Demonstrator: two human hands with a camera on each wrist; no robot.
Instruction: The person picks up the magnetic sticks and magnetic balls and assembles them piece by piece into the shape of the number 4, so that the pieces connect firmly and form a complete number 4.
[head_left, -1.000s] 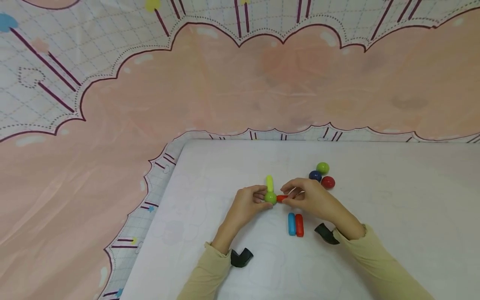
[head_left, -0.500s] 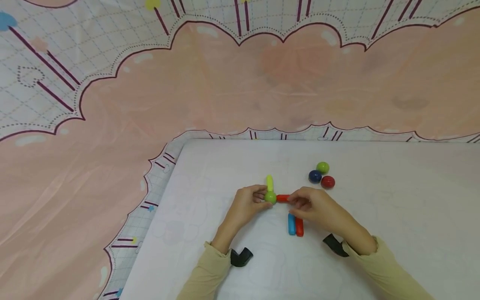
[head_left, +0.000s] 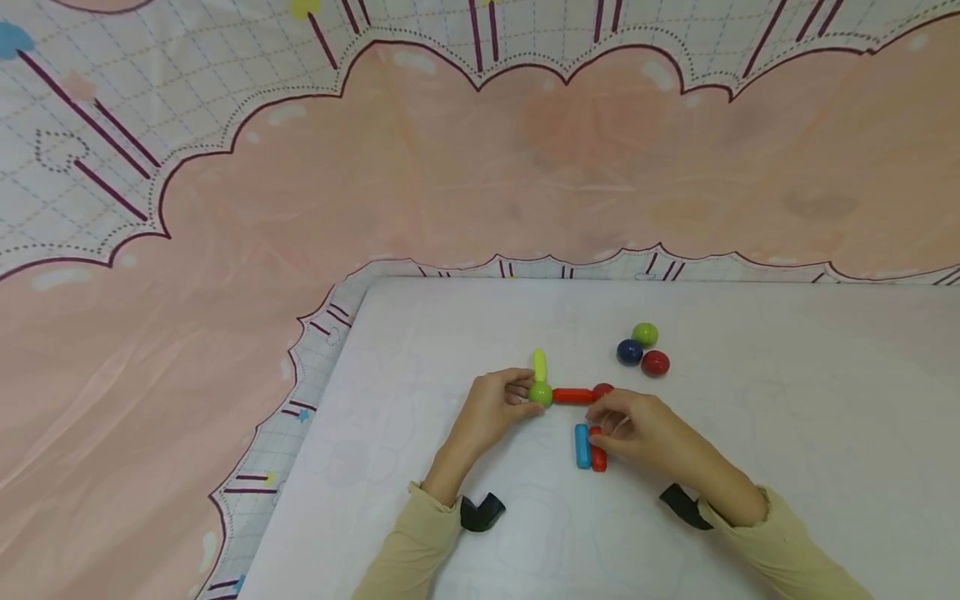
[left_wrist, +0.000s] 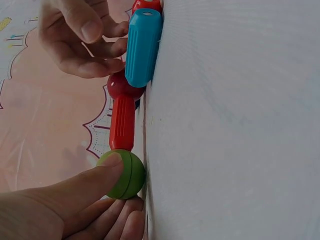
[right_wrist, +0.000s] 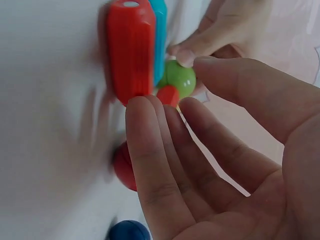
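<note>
My left hand [head_left: 497,404] pinches a green ball [left_wrist: 129,175] between thumb and fingers on the white tabletop. A yellow-green rod [head_left: 539,365] points away from this ball, and a red rod [left_wrist: 122,122] runs from it to the right. At the red rod's other end sits a dark red ball [left_wrist: 122,86]. My right hand [head_left: 633,425] hovers just beside that ball, thumb and fingers apart with nothing between them. Under its fingertips in the head view lie a blue rod [head_left: 582,446] and a second red rod [right_wrist: 131,50], side by side.
Farther back on the white tabletop [head_left: 810,400], a green ball [head_left: 645,334], a dark blue ball [head_left: 630,352] and another red ball [head_left: 656,363] lie in a cluster. A peach patterned cloth [head_left: 480,175] surrounds the tabletop's far and left edges.
My right hand has drawn back to the right and toward me, leaving the red rod's end and uncovering the red ball there. My left hand stays on the green ball.
</note>
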